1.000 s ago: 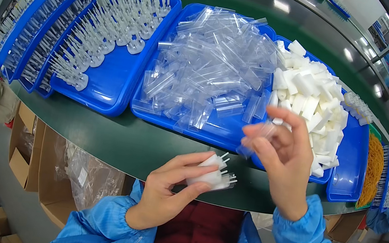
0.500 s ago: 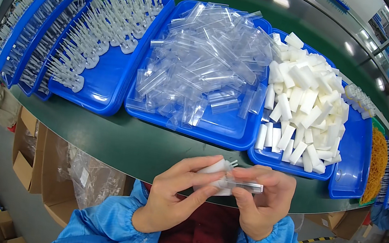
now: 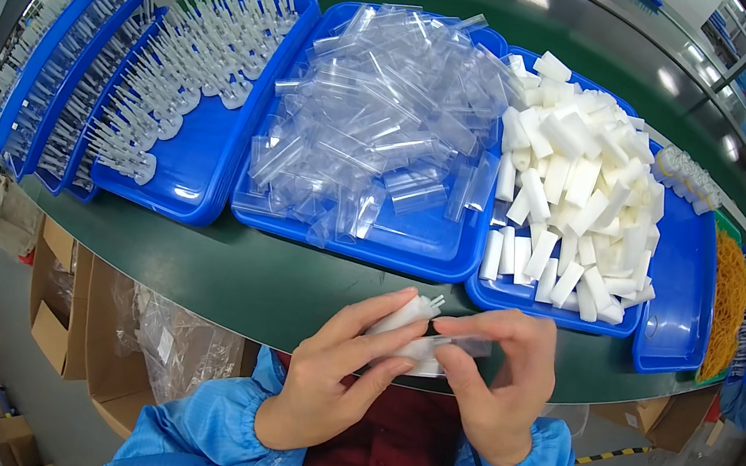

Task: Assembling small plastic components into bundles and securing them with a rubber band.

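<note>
A small bunch of white plastic pieces (image 3: pixel 407 315) is held in the left hand (image 3: pixel 335 372), just in front of the near edge of the green table (image 3: pixel 288 283); the fingers are closed around the bunch, with thin tips seen sticking out at its far end. A clear plastic sleeve (image 3: pixel 448 346) is pinched between the thumb and fingers of the right hand (image 3: pixel 501 378), and it is held against the white pieces, so that both hands are touching at the fingertips. Whether a piece is already inside the sleeve cannot be told. On the table, directly beyond the hands, a blue tray (image 3: pixel 409 253) is heaped with clear sleeves (image 3: pixel 380 123). To the right of that tray, a second blue tray (image 3: pixel 671 306) is loaded with white foam blocks (image 3: pixel 576 196), some laid in rows at its near edge. To the left of the middle tray, another blue tray (image 3: pixel 194 173) is filled with rows of white pieces with thin stems (image 3: pixel 191 61), and more blue trays (image 3: pixel 46 97) of the same kind are stacked further left. At the far right of the table an orange heap (image 3: pixel 728 296) is seen. Below the table edge, to the left of the hands, cardboard boxes (image 3: pixel 65 322) with plastic bags are stood on the floor. Blue sleeves (image 3: pixel 207 440) are worn on both forearms.
</note>
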### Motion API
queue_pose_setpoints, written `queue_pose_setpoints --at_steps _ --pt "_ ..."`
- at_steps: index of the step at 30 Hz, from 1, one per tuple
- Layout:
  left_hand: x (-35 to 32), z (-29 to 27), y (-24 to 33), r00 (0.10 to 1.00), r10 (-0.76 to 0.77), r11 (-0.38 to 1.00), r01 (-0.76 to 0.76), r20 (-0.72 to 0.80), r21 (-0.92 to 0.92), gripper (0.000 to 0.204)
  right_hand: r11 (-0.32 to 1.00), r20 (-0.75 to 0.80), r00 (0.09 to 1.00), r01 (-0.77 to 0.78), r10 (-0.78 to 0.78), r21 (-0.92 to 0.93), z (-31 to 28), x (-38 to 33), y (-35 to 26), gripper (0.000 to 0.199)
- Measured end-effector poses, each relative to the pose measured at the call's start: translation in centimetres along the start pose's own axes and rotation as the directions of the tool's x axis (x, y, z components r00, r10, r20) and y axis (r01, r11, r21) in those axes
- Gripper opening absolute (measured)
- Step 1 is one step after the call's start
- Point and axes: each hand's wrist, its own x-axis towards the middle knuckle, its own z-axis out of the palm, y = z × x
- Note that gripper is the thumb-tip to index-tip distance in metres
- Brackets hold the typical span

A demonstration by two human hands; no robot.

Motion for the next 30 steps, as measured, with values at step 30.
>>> queue_pose_setpoints --at_steps 30 --pt "-0.7 -0.9 -0.3 0.924 -0.276 0.623 0.382 0.266 -0.682 0.044 0.55 0.311 0.805 0.578 -0.505 -0.603 -1.0 0.8 -0.5 0.052"
